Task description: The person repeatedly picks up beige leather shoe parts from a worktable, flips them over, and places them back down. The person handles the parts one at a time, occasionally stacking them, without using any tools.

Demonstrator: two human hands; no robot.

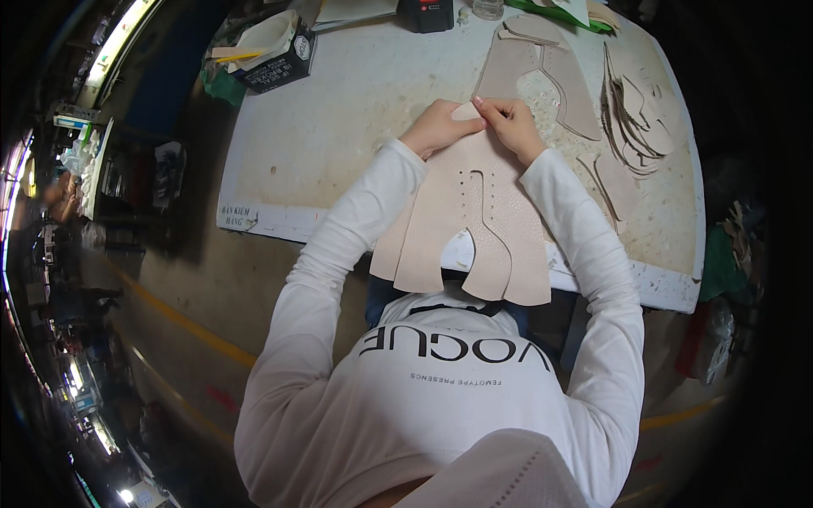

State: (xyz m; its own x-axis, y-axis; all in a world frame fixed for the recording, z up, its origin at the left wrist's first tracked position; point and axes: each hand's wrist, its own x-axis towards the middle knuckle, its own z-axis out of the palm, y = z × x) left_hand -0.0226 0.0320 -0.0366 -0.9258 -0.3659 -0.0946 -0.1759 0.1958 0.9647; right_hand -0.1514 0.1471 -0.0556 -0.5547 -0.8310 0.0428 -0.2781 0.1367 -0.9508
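Two overlapping pale beige leather shoe-upper pieces (436, 199) hang down over the table's front edge, toward my body. They have rows of punched holes and a curved slit in the middle. At their far, narrow end my left hand (442, 127) is closed on the leather, its thumb on top. Right beside it my right hand (512, 127) pinches the same end between thumb and fingers. Just beyond my right hand lies a stack of similar leather pieces (501, 72), flat on the table.
More cut leather pieces (631, 127) lean in a loose bundle at the right of the white table (339, 110), with small strips (605, 186) nearer me. A black box (284, 72) stands at the far left. A black-and-red device (426, 15) and clear jar (489, 8) sit at the back.
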